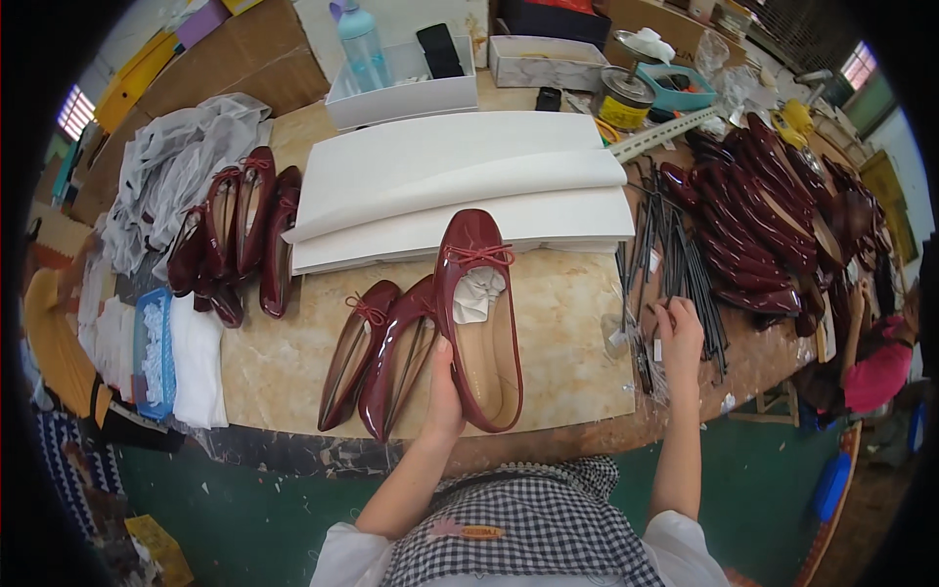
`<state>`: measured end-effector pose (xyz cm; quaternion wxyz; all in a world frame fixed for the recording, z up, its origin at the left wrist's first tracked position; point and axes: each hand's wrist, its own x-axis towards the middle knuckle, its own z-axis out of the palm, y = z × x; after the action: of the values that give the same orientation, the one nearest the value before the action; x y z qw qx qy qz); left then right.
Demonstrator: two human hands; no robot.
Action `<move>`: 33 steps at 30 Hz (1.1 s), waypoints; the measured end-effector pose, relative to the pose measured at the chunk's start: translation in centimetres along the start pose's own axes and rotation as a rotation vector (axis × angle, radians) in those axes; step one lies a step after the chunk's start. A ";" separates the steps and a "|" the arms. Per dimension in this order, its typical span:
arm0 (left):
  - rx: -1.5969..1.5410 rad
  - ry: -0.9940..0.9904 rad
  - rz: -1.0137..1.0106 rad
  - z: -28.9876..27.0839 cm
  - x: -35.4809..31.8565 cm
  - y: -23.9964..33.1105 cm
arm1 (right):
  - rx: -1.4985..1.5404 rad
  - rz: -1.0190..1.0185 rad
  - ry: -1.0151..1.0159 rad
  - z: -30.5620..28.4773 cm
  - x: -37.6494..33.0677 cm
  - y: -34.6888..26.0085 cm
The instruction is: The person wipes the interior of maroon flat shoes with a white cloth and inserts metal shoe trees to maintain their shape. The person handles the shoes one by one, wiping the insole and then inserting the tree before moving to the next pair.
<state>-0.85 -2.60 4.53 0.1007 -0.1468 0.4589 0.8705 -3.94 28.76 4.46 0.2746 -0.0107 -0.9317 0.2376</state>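
Note:
My left hand (446,396) grips a dark red patent ballet flat (472,367) by its side, toe pointing away. The flat has a small bow, a beige insole and crumpled white paper (477,295) in its toe. Two matching flats (354,357) lie just left of it on the table, each with a thin dark stick inside. My right hand (679,338) is over a pile of thin black sticks (692,284), its fingers bent together at the pile. What lies between those fingertips is too small to make out.
A stack of white paper (460,176) lies beyond the flats. More red flats (235,215) sit at left beside grey cloth (186,161) and a blue basket (155,352). A large heap of red flats (758,225) fills the right side. A person (875,367) in pink is at far right.

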 end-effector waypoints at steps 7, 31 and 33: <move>0.060 0.109 0.184 -3.1 2.2 -0.9 | 0.644 0.260 -0.628 -2.1 -1.1 -15.7; 0.272 0.036 0.388 -0.5 -0.5 -3.0 | 0.241 -0.160 -0.377 3.2 -4.2 -19.9; 0.483 0.076 0.101 -1.0 -1.1 -2.0 | 0.293 -0.100 -0.538 2.8 -4.6 -19.0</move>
<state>0.97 -2.33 2.82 0.0719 -0.1281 0.6638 0.7334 0.61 9.99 8.59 0.0281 0.1382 -0.9261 0.3500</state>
